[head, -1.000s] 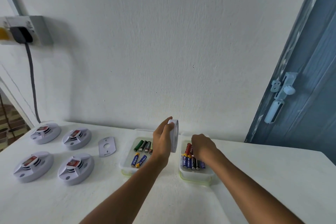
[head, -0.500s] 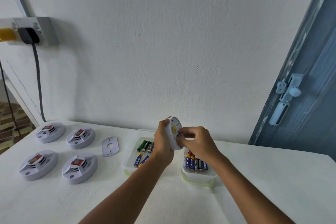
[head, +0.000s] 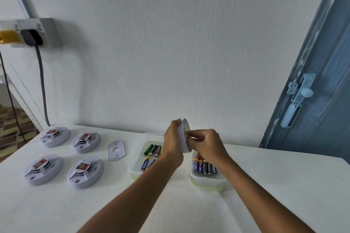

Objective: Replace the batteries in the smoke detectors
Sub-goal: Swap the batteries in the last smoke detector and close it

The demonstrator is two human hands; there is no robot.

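- The left hand [head: 173, 144] grips a smoke detector [head: 184, 136] on edge above the two tubs, back turned toward the right hand [head: 205, 144].
- The right hand's fingertips are curled and pinched at the detector's back; most likely they press a battery in, but the battery itself is hidden, so I cannot tell.
- Four more detectors [head: 55, 136] [head: 86, 142] [head: 43, 168] [head: 85, 171] sit face up on the surface [head: 284, 185] to the left, well apart from the hands. Whether they have been serviced cannot be told from here; probably most of the job is left.
- A flat oval mounting plate [head: 116, 150] with a round hole lies between them and the left tub [head: 136, 159].
- The left tub holds a few loose batteries [head: 152, 150], green, black and blue; the right tub [head: 206, 180] holds a tighter row [head: 203, 167], blue and black.
- Detectors are smooth white plastic discs with red-labelled raised centres; tubs are translucent with greenish rims; the surface is matte white.
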